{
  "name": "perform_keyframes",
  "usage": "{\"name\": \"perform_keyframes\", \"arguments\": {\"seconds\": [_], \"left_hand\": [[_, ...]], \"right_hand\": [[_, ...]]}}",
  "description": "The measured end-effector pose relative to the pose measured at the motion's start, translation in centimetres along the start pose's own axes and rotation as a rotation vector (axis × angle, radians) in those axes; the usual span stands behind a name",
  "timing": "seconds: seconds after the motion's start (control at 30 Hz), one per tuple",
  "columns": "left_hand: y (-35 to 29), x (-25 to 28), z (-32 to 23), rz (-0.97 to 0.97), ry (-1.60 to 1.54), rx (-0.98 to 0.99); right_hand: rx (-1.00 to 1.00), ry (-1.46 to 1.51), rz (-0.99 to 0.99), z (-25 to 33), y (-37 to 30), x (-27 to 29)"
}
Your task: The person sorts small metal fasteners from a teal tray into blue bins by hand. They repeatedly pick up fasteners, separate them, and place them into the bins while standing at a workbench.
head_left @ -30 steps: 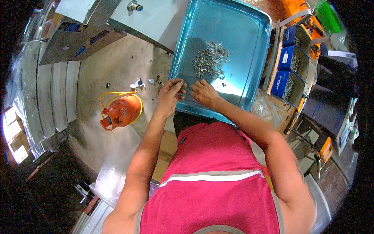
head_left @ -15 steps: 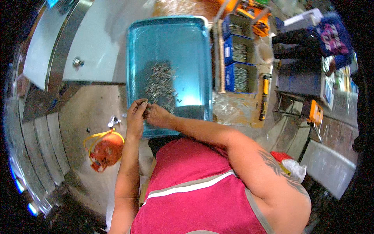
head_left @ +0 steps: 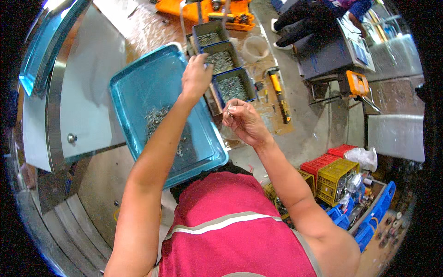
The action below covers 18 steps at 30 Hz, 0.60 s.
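My left hand (head_left: 196, 78) reaches over the right rim of a blue tray (head_left: 121, 99), its fingers stretched and apart at the left side of the middle parts bin (head_left: 234, 53). Small metal fasteners (head_left: 219, 62) fill that bin. Just below the nearest bin (head_left: 249, 85), my right hand (head_left: 247, 122) pinches a small metal piece (head_left: 229, 111) between thumb and fingers; its exact kind is too small to make out. Loose metal pieces (head_left: 156, 119) lie heaped in the tray, partly hidden by my left forearm.
A yellow and black tool (head_left: 279, 94) and a clear round tub (head_left: 255, 49) stand right of the bins. An orange tool case (head_left: 175, 8) lies beyond them. Yellow crates (head_left: 338, 182) stand at my right. Another person's dark-clad legs (head_left: 304, 21) show at the far right.
My view has turned toward the bins. My hands, together over the tray before, are now apart: the left by the middle bin, the right below the nearest bin.
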<state>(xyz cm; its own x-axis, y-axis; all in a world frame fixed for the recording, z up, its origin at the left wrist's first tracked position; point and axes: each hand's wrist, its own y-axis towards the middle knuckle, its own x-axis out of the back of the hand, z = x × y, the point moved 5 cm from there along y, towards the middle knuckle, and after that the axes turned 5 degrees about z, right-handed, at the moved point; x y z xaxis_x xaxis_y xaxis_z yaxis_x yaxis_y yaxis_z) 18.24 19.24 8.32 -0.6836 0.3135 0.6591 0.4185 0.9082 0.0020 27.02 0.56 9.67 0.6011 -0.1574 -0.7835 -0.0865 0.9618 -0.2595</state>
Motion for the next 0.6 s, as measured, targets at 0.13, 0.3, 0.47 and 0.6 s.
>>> {"name": "perform_keyframes", "arguments": {"seconds": [0.13, 0.3, 0.47, 0.6], "left_hand": [[-4.8, 0.5, 0.6, -0.050, -0.151, -0.189], [-14.2, 1.0, 5.2, 0.116, -0.193, 0.067], [-22.2, 2.9, 10.7, 0.121, -0.258, 0.283], [-26.7, 5.3, 13.9, 0.045, -0.213, 0.442]], "right_hand": [[0.045, 0.066, 0.062, 2.1, -0.4, -0.2], [0.004, 0.142, 0.045, 2.0, 0.1, 0.2], [0.017, 0.091, 0.063, 3.0, 2.4, 0.2], [0.161, -0.252, 0.095, 6.8, 5.6, 0.9]]}}
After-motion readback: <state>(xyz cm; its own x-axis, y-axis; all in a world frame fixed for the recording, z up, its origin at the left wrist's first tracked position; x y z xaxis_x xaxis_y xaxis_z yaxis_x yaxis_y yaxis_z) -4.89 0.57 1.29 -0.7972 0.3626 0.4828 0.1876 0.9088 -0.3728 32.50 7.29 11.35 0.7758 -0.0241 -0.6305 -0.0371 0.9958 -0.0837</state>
